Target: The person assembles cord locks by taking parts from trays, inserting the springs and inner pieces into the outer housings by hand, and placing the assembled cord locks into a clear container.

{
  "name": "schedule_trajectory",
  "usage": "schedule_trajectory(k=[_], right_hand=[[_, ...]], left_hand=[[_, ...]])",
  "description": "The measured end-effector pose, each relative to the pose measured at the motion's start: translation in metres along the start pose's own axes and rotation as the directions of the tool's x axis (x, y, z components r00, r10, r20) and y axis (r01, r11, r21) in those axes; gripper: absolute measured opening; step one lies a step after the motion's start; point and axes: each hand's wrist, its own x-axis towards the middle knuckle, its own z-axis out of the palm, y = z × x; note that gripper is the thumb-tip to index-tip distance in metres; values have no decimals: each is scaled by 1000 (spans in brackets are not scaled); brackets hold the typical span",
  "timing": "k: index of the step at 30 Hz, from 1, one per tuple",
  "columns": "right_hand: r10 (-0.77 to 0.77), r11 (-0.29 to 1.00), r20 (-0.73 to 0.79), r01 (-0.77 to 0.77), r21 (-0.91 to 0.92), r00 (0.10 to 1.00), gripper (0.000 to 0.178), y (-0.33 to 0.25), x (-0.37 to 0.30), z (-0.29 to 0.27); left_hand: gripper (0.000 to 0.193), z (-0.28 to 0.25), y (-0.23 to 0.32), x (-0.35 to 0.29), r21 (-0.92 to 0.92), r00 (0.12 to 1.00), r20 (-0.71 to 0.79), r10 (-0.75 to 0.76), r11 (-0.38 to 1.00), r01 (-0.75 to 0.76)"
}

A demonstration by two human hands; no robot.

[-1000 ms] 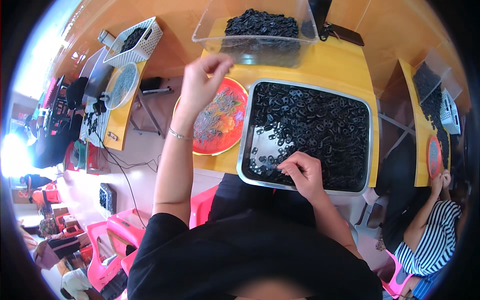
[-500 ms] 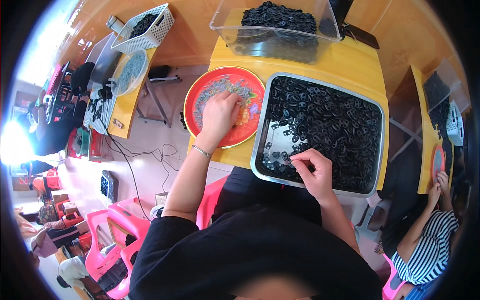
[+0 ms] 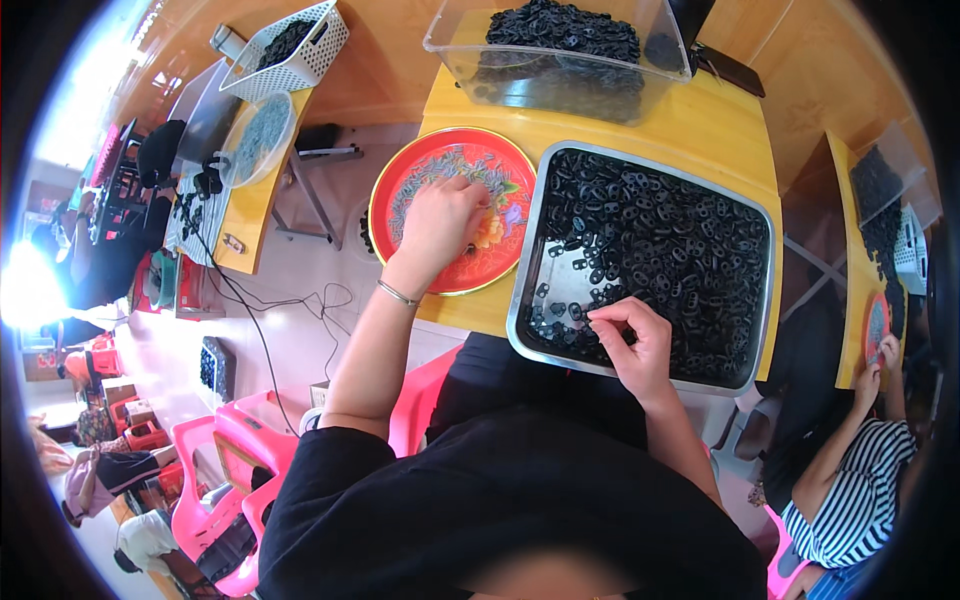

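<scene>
A person's left hand (image 3: 440, 222), raised near the clear bin (image 3: 520, 95) a second ago, has come down over grey pieces (image 3: 460, 165) in a red tray (image 3: 495, 266), at ten o'clock from a metal tray (image 3: 560, 272) of black pieces (image 3: 690, 260); its hidden fingertips leave its grip untellable; the right hand (image 3: 640, 345) appears to pinch one black piece (image 3: 577, 312) at the metal tray's eight o'clock; both supplies are now within reach.

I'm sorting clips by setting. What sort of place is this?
Probably a workshop for handwork: a metal tray and a clear plastic bin hold heaps of small black parts, and a person in a striped top sits at another yellow table on the right.
</scene>
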Motion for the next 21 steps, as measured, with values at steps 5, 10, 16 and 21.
schedule_trajectory(k=[5,10,16,21], right_hand=[[8,1000,9,-8,9,1000,8,1,0,0],[17,1000,14,-17,9,1000,8,4,0,-1],[12,1000,14,-12,14,1000,9,2,1,0],[5,1000,10,-5,3,1000,8,2,1,1]], left_hand=[[8,-3,-7,-5,41,994,113,8,999,-13],[7,-20,0,-11,-57,983,173,-56,996,66],[10,-24,7,-25,-122,966,254,-54,989,88],[7,-8,7,-31,64,981,190,-42,998,31]])
